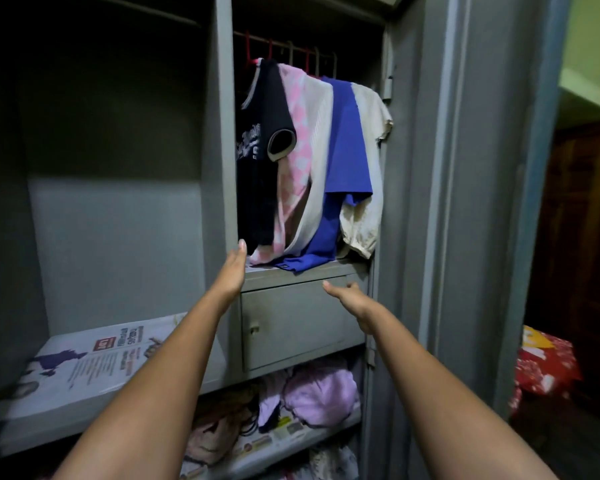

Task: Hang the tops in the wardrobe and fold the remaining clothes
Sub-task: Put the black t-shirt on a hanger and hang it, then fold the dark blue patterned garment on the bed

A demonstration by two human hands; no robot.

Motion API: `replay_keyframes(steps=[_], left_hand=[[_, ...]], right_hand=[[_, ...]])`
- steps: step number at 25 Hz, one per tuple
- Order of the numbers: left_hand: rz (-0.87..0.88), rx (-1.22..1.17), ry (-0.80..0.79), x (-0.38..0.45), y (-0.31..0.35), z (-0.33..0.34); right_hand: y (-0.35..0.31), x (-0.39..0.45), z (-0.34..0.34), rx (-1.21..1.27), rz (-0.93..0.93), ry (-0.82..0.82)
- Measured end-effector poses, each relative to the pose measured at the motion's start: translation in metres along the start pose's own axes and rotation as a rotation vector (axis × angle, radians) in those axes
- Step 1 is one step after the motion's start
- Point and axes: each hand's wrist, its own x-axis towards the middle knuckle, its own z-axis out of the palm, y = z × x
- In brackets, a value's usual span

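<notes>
Tops [312, 161] above locker door [291, 323]

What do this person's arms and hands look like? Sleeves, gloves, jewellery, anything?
Both arms are bare as far as the view shows, with no sleeves in sight. The left hand and right hand wear no gloves, and no watch, bracelet or ring shows on either.

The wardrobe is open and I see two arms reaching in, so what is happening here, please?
A person is standing at the open grey wardrobe, both arms stretched toward the hanging section. Four tops already hang on the rail: a black top, a pink and white top, a blue top and a cream top. The left hand reaches with straight fingers toward the hems and the right hand is in front of the small locker door. Neither hand holds anything.
</notes>
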Motion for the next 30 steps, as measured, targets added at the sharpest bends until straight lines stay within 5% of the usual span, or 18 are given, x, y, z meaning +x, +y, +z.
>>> replay_keyframes(steps=[16, 30], left_hand=[[0.009, -0.105, -0.406, -0.163, 0.089, 0.164], [0.107, -0.239, -0.974, -0.378, 0.187, 0.315]], right_hand=[[0.046, -0.208, -0.149, 0.150, -0.023, 0.187], [0.135, -0.502, -0.327, 0.031, 0.323, 0.816]])
